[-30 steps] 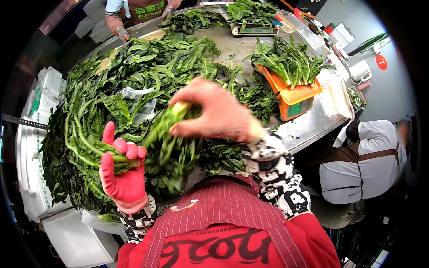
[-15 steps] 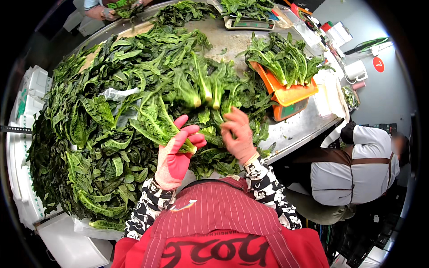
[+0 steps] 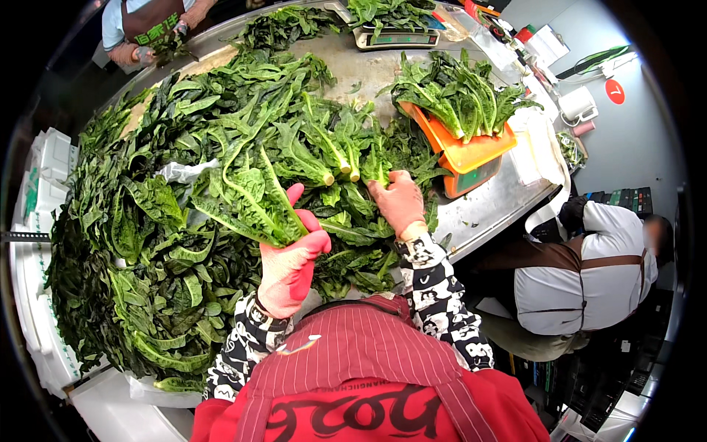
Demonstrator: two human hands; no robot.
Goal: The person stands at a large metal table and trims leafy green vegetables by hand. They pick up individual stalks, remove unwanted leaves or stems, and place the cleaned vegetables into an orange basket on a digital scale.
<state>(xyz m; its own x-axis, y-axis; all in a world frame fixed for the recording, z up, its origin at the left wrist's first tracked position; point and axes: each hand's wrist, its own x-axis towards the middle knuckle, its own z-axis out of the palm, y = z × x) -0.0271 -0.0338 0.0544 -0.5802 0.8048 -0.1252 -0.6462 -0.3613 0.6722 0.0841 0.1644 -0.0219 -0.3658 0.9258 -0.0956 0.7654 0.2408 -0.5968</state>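
Note:
My left hand, in a pink glove, is closed around the base of a head of long-leaf lettuce, its leaves pointing up and left. To the right, my gloved right hand grips the stem end of another lettuce head; the fingertips are partly hidden among leaves. Between the hands and just beyond them, several lettuce heads lie with pale cut ends toward me. A wide heap of loose green lettuce covers the table on the left.
An orange scale bearing lettuce heads stands at right on the metal table. Another scale with greens is at the back. A co-worker handles greens at far left; a person in white is at right. White foam boxes line the left.
My right hand has reached forward and closed on a lettuce head among the cut ends. My left fingers, spread before, have curled around the head they hold. The far co-worker shows more.

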